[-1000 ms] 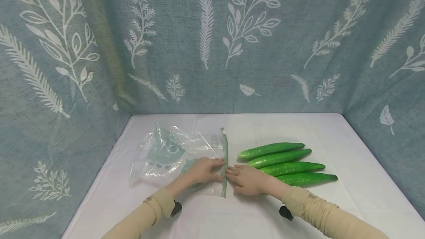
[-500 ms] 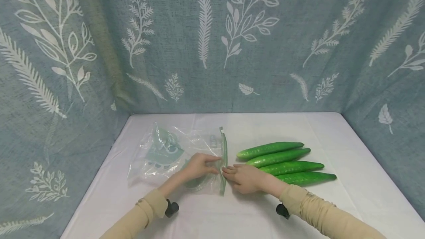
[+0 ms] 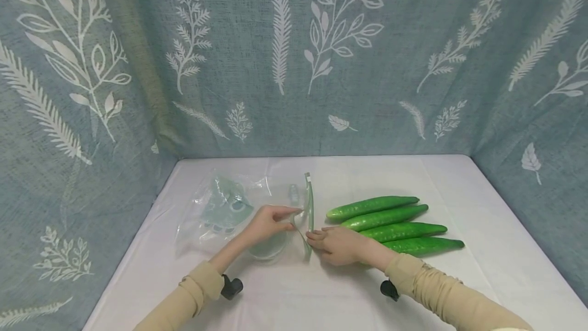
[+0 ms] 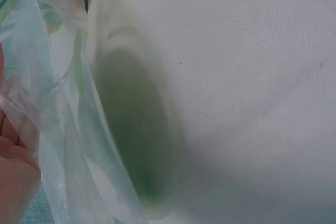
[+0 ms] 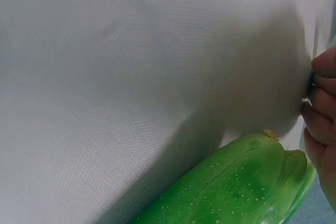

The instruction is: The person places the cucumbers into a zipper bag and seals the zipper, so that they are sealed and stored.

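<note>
A clear zip bag (image 3: 275, 188) with a pale green print and a green zip edge lies on the left half of the table, its mouth facing right. My left hand (image 3: 266, 225) pinches the upper lip of the mouth between thumb and index finger, so the two zip edges stand apart at the near end. Fairly straight fingers of my right hand (image 3: 337, 244) press on the lower edge. In the left wrist view the bag's film (image 4: 68, 129) rises in front of the left palm (image 4: 18, 166). The right fingertips (image 5: 320, 100) touch down at the bag's edge in the right wrist view.
Several green cucumbers (image 3: 404, 230) lie side by side just right of the bag, close behind my right hand and forearm. A white cloth (image 3: 321, 300) covers the table. Patterned blue-green curtains (image 3: 294, 116) hang at the back and both sides.
My left hand has drawn back left and slightly up, pulling the bag's upper lip away from the lower edge, so the mouth gapes. The right hand has stayed nearly in place.
</note>
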Motion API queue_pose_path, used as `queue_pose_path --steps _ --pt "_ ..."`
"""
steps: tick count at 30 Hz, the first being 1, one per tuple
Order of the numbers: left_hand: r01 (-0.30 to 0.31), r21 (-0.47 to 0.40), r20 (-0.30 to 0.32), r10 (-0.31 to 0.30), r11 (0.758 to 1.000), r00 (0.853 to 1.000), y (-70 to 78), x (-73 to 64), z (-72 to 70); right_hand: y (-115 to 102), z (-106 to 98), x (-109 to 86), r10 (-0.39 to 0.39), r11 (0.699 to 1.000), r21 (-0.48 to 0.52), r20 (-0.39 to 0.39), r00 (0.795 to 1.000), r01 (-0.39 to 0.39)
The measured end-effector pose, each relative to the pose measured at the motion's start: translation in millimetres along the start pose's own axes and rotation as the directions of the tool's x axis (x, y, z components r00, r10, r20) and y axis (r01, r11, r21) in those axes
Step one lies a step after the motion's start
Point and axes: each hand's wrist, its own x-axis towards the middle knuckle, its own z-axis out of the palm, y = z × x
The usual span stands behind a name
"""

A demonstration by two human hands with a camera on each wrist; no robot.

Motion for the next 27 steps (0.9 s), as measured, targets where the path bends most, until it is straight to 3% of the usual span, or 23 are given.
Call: queue_pose_path --steps 10,27 --pt "0.029 -0.051 -0.05 -0.032 0.998 0.998 0.7 -1.0 -3.4 -2.3 -0.6 -0.7 0.014 1.0 0.011 -0.011 1.0 -0.014" --pt "0.015 -0.083 -0.067 -0.021 0.996 0.998 -2.6 1.0 4.8 -1.2 1.6 -0.4 0.018 1.0 0.003 -0.03 0.999 -0.018"
